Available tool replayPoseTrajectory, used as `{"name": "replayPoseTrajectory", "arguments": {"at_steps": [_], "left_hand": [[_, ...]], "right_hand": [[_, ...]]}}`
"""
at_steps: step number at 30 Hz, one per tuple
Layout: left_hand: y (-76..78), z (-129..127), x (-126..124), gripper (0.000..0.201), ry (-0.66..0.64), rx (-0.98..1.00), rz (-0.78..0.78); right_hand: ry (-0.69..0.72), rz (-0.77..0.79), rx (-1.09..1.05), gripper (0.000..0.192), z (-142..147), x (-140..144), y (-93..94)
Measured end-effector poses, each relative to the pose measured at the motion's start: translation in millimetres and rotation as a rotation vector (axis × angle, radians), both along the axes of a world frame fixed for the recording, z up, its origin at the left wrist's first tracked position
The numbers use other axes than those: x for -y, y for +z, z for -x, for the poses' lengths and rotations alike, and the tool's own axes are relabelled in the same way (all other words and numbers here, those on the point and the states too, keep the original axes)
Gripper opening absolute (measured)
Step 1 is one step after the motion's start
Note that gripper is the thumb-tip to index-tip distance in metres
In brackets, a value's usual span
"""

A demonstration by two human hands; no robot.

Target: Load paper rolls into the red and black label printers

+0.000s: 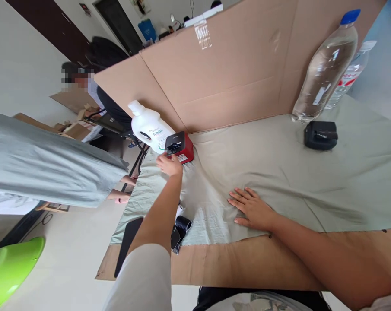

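Observation:
My left hand (170,165) is at the near left corner of a small red-and-black box-shaped device (188,149), its fingers curled against the edge. The device has a dark top with a slot and a white label on its front; it sits on the cloth. A white jug-like bottle with a handle (153,129) stands right behind it. My right hand (252,210) lies flat on the grey-green cloth (273,160), fingers spread and nothing in them.
A dark roll (183,223) and a black phone-like slab (128,244) lie near my left forearm. At right are a black device (321,136), a large clear bottle (326,71) and a smaller bottle (351,73). A cardboard panel (234,69) stands behind. Another person sits beyond it.

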State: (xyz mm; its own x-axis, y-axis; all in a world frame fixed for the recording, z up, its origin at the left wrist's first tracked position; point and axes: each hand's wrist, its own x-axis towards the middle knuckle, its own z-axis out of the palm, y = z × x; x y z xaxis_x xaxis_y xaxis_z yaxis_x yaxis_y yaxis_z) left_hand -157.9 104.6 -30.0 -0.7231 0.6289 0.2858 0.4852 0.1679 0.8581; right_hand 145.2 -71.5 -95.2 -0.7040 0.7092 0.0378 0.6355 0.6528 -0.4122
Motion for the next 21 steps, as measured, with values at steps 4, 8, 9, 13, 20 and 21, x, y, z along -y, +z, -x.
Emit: {"name": "replayPoseTrajectory", "arguments": {"at_steps": [4, 8, 9, 13, 20, 21], "left_hand": [[-44.6, -68.0, 61.7, 0.031, -0.531, -0.344, 0.169], [-71.0, -107.5, 116.5, 0.044, -0.975, -0.524, 0.356], [-72.2, -110.1, 125.1, 0.047, -1.041, -0.57, 0.383], [-62.8, -104.9, 139.9, 0.057, -1.162, -0.764, 0.463], [-46.8, -105.9, 142.0, 0.057, -1.092, -1.008, 0.573], [-46.5, -106.9, 142.2, 0.057, -1.092, -1.012, 0.577]], "right_hand": [[-0.021, 0.002, 0.024, 0.071, 3.4, 1.8, 2.9], [0.005, 0.026, 0.054, 0.074, 3.3, 23.0, 7.1], [0.017, 0.031, 0.053, 0.075, 2.1, 33.1, 7.6], [0.115, 0.076, 0.013, 0.076, -8.8, 74.7, 4.9], [-0.351, -0.063, -0.15, 0.054, -85.9, -15.0, 25.4], [-0.539, -0.135, -0.145, 0.053, -106.9, -42.6, 33.2]]}}
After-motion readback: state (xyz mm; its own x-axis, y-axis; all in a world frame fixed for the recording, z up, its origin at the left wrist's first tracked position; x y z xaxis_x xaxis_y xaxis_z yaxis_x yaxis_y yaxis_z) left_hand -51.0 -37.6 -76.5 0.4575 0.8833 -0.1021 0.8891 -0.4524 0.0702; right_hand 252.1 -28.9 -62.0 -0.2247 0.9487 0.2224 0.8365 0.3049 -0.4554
